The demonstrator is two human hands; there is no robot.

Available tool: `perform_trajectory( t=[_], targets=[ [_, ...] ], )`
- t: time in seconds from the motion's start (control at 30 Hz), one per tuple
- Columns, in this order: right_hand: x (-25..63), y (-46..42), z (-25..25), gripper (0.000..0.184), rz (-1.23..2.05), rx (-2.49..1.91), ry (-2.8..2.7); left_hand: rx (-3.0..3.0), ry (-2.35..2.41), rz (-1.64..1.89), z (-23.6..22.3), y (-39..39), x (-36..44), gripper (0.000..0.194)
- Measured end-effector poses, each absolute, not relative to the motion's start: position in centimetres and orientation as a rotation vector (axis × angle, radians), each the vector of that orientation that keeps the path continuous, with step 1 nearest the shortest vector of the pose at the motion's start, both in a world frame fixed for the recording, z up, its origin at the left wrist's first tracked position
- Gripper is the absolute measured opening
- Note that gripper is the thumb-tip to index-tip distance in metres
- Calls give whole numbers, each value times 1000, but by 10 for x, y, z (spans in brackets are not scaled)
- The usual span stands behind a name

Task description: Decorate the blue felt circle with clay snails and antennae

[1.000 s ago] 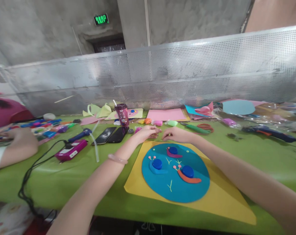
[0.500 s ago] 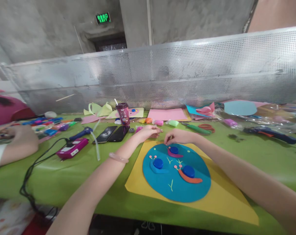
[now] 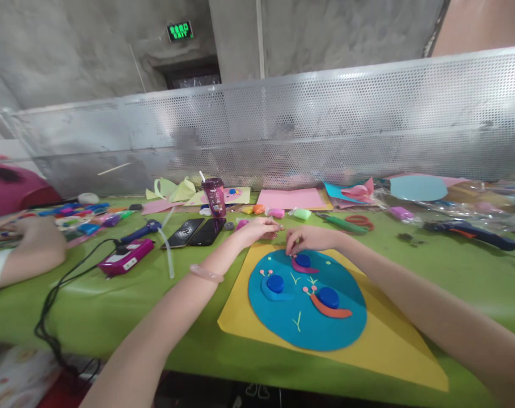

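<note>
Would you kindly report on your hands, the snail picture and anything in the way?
Right hand at purple snail on blue circle; left hand beyond yellow paper's edge; both grips unclear; scissors farther back.

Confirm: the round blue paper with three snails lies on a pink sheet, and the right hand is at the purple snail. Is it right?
The sheet is yellow, not pink, as the head view shows. The round blue paper with three snails lies on it, the right hand at the purple snail.
</note>
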State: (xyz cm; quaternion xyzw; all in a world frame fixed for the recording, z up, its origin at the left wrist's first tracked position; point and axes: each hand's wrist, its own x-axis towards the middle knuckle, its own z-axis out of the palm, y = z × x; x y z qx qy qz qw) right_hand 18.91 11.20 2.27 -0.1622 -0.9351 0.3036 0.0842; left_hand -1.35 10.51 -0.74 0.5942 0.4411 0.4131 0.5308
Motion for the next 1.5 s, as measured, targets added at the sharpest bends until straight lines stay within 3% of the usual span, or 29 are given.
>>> perform_trajectory(
  t=[0.2,0.47,0.73,0.93,1.07,1.5],
  targets=[
    [191,113,23,15,956,-523,-2792,1422,1045,995,-8,104,-13,33],
    [199,121,24,38,1068,-549,-2765,1390,1060,996,-7,104,-12,33],
    [198,119,29,44,908,-556,-2895,1416,1026,997,-9,106,-13,31],
    [197,116,33,37,802,-602,-2948,1405,1044,1001,-9,106,-13,34],
    [194,113,28,21,861,-744,-2826,1409,1064,995,-9,106,-14,32],
    [182,114,12,20,874,-801,-2693,1416,1051,985,-9,106,-15,30]
  ],
)
